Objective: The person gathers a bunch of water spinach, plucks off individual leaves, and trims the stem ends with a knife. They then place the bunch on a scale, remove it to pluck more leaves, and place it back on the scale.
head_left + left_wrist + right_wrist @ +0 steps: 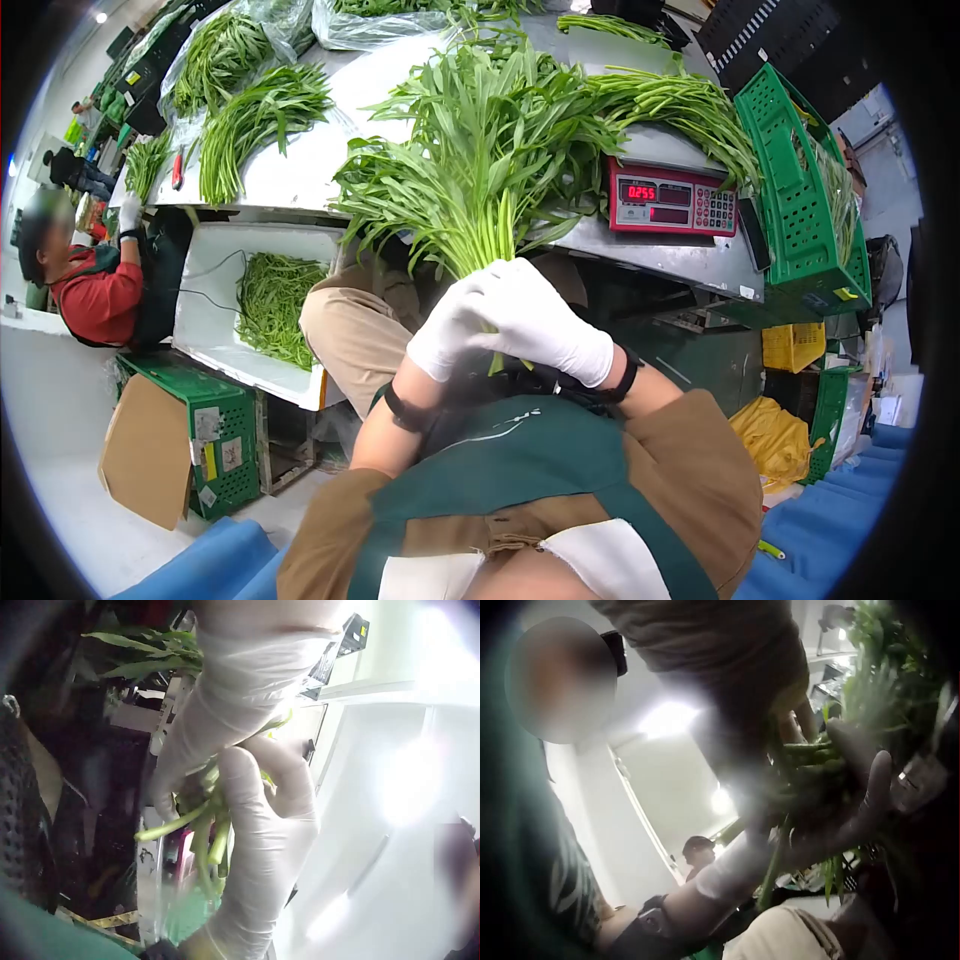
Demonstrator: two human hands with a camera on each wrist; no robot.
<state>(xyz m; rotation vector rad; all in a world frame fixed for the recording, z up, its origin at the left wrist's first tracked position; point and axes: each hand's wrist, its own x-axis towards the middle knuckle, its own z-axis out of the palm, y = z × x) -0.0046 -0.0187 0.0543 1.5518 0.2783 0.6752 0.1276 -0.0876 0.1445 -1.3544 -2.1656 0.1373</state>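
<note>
Both of my hands wear white gloves and meet around the stems of a leafy bunch of water spinach [490, 160] in front of my apron. The left hand [447, 318] grips the bunch from the left side, and the right hand [535, 308] wraps over it from the right. Leaves fan out away from me, over the table's near edge. Cut stem ends [219, 844] stick out below the gloved fingers in the left wrist view. The right wrist view is dark, with green stems [810, 759] between the gloves.
A red digital scale [672, 200] reads 0.255 on the metal table, beside more water spinach [690, 105]. A green crate [790, 200] stands at the right. Trimmings lie in a white foam box [210, 270] at the left. Another person [95, 290] works at the far left.
</note>
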